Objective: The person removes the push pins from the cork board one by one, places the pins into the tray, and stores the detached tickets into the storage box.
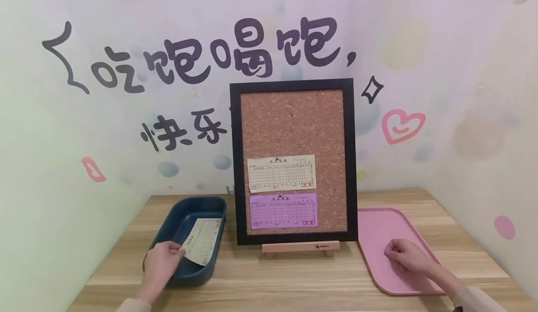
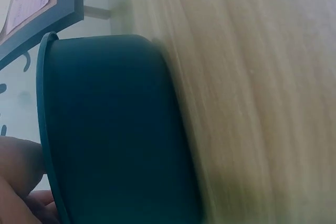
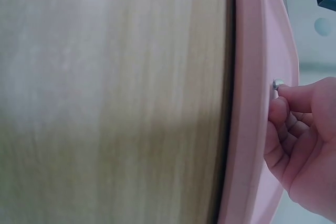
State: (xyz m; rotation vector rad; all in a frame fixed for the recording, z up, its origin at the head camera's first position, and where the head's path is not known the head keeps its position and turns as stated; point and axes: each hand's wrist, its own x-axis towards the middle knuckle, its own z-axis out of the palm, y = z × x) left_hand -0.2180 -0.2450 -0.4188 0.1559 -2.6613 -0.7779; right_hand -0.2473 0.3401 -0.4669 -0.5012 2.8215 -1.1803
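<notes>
Over the dark blue bin point(image 1: 193, 277), my left hand point(image 1: 160, 266) pinches the edge of a cream receipt slip point(image 1: 203, 242) printed with a grid. The left wrist view shows mostly the bin's outer wall point(image 2: 115, 124), with a few fingers past its rim. Above the pink tray point(image 1: 380, 225), my right hand point(image 1: 407, 255) pinches a small silvery pushpin point(image 3: 277, 84) between thumb and index finger. Between them stands a black-framed corkboard point(image 1: 294, 120). A cream slip point(image 1: 281, 175) is pinned to its lower part, with a purple slip point(image 1: 283, 211) directly below.
A small wooden easel point(image 1: 300, 246) supports the corkboard on the wood-grain table point(image 1: 269, 284). Behind it is a wall point(image 1: 441, 46) with large black writing and pink hearts. The bin lies left of the board, the tray right.
</notes>
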